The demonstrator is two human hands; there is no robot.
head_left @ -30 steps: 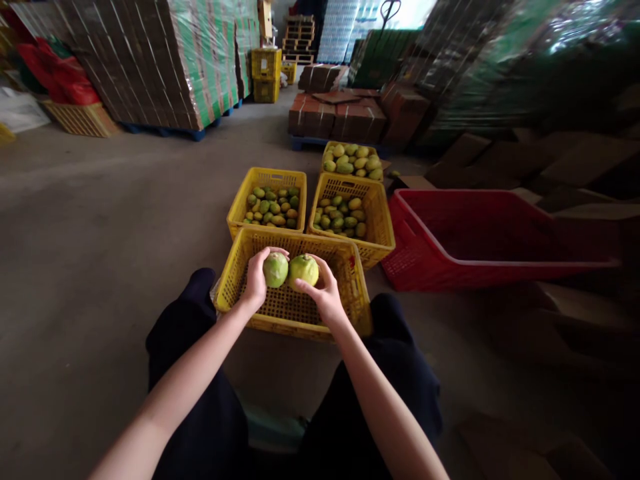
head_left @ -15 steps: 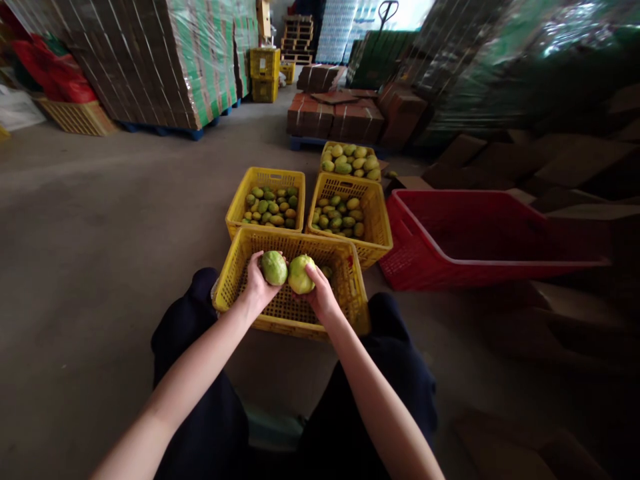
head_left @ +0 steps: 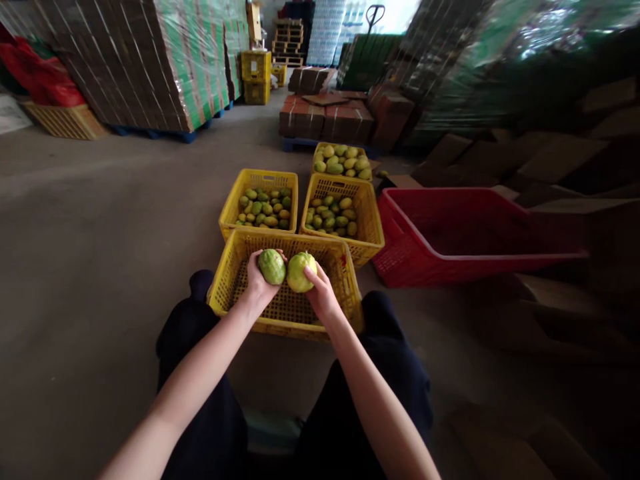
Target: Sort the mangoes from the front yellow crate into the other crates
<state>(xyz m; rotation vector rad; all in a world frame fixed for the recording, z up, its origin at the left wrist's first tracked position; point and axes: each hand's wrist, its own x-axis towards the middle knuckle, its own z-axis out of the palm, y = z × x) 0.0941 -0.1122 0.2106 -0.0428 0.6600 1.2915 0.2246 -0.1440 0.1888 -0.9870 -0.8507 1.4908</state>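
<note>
My left hand [head_left: 257, 281] cups a round, bumpy green fruit [head_left: 271, 267], which has a small brownish mark near its top. Curled around a lumpy, paler yellow-green fruit [head_left: 301, 272] is my right hand [head_left: 323, 293], its thumb resting on the front. The two fruits are held side by side, very close together. Both hands are above a yellow plastic crate [head_left: 285, 327] between my knees, and its slatted bottom shows below them. Part of that crate's inside is hidden by my hands and forearms.
Beyond the near crate stand a left yellow crate [head_left: 225, 213], a right yellow crate [head_left: 373, 220] and a farther crate of larger fruits [head_left: 343, 162], all holding fruit. A red bin [head_left: 400, 233] is at the right, beside flattened cardboard [head_left: 565, 297]. Wrapped stacks [head_left: 195, 67] line the back.
The view has shifted slightly, so the surroundings appear farther left. Both fruits stay in my hands, and the yellow-green one seems turned a little, showing a small tip on top.
</note>
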